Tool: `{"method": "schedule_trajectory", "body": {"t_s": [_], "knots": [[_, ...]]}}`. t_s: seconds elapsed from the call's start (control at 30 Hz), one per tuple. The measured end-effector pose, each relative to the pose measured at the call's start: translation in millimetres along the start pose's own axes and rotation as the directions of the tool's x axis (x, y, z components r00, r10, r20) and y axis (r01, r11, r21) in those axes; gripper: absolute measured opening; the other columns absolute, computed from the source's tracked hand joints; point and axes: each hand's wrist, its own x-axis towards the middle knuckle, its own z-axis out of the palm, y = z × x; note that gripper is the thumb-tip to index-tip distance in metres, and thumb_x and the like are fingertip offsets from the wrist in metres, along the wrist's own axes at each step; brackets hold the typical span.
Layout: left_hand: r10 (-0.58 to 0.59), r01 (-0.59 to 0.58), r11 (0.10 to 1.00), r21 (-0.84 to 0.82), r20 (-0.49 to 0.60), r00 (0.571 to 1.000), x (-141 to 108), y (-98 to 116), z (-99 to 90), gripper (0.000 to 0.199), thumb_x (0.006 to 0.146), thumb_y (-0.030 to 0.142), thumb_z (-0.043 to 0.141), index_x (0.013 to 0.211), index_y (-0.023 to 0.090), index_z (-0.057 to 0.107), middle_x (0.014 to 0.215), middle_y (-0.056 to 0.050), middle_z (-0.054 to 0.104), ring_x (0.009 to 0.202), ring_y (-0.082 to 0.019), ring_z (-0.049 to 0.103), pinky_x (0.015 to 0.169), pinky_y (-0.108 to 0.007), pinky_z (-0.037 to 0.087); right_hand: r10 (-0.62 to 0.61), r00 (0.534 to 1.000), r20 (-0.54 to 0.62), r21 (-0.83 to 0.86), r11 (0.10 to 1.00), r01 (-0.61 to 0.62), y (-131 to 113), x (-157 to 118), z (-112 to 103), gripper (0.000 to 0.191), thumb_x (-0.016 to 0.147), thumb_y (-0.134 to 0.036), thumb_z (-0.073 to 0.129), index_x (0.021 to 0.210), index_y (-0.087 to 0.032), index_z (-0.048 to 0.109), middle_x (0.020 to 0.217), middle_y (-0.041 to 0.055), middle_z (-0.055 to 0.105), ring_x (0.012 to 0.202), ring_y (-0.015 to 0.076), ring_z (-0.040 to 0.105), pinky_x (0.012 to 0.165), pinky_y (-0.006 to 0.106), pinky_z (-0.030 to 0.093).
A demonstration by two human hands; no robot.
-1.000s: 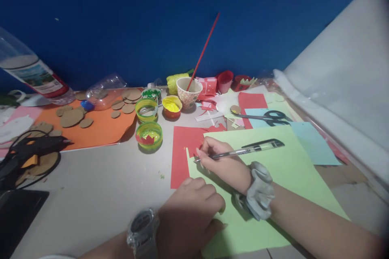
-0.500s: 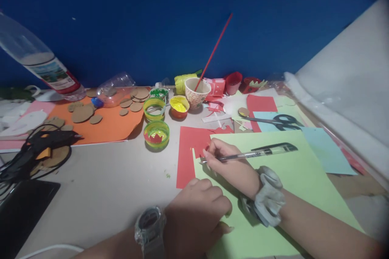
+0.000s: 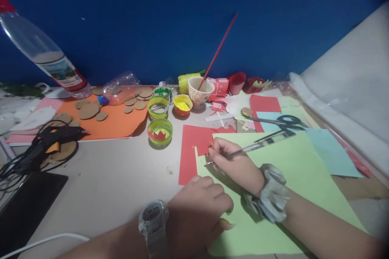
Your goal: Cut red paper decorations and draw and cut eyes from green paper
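Note:
My right hand grips a clear pen, its tip close to the left edge of a light green sheet. A red sheet lies partly under the green one, near the pen tip. My left hand, with a watch on the wrist, rests on the lower left part of the green sheet. Its fingers are curled, and whether they hold anything is hidden.
Behind stand green-yellow bowls, a yellow paint cup and a patterned cup with a red stick. Scissors lie right; a bottle, cardboard discs, a glue gun and a phone are left.
The pen tip has moved slightly down and right along the green sheet's edge, and the pen tilts more steeply. The whole view has shifted slightly, showing the bottle's red cap.

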Motion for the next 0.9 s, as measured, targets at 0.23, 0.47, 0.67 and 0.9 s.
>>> {"method": "schedule_trajectory", "body": {"t_s": [0.23,0.47,0.67,0.9], "knots": [[0.022,-0.022,1.000,0.011,-0.012,1.000,-1.3,0.1,1.1,0.020,0.085,0.039,0.058,0.090,0.020,0.052,0.090,0.001,0.059,0.085,-0.018,0.048,0.075,-0.030,0.036,-0.009,1.000,0.004,0.026,1.000,0.009,1.5,0.1,2.2,0.027,0.088,-0.033,0.048,0.066,-0.021,0.037,0.056,-0.0055,0.047,0.052,0.0110,0.045,0.053,0.025,0.039],[0.019,-0.019,1.000,0.014,-0.014,1.000,-0.1,-0.2,2.3,0.021,0.084,0.040,0.059,0.088,0.020,0.052,0.089,0.001,0.059,0.085,-0.018,0.049,0.075,-0.031,0.036,-0.009,1.000,0.008,0.000,1.000,0.009,-1.3,-0.2,2.8,0.028,0.087,-0.037,0.049,0.066,-0.021,0.039,0.056,-0.0060,0.044,0.051,0.0103,0.042,0.050,0.024,0.037],[0.001,-0.001,1.000,0.002,0.002,1.000,-0.9,0.5,1.8,0.020,0.086,0.040,0.056,0.090,0.021,0.052,0.091,0.001,0.059,0.087,-0.019,0.049,0.077,-0.031,0.035,-0.021,0.999,0.046,0.004,1.000,0.021,-0.7,0.4,1.7,0.028,0.087,-0.034,0.050,0.065,-0.021,0.038,0.058,-0.0049,0.046,0.053,0.0107,0.043,0.052,0.025,0.038],[0.011,-0.011,1.000,0.001,-0.005,1.000,-0.9,0.2,0.9,0.020,0.084,0.038,0.060,0.088,0.020,0.052,0.089,0.002,0.058,0.086,-0.018,0.048,0.076,-0.030,0.035,-0.020,0.999,0.027,0.000,1.000,0.020,-1.8,0.1,1.7,0.026,0.085,-0.033,0.051,0.066,-0.020,0.040,0.058,-0.0051,0.044,0.052,0.0097,0.040,0.051,0.024,0.036]]}}
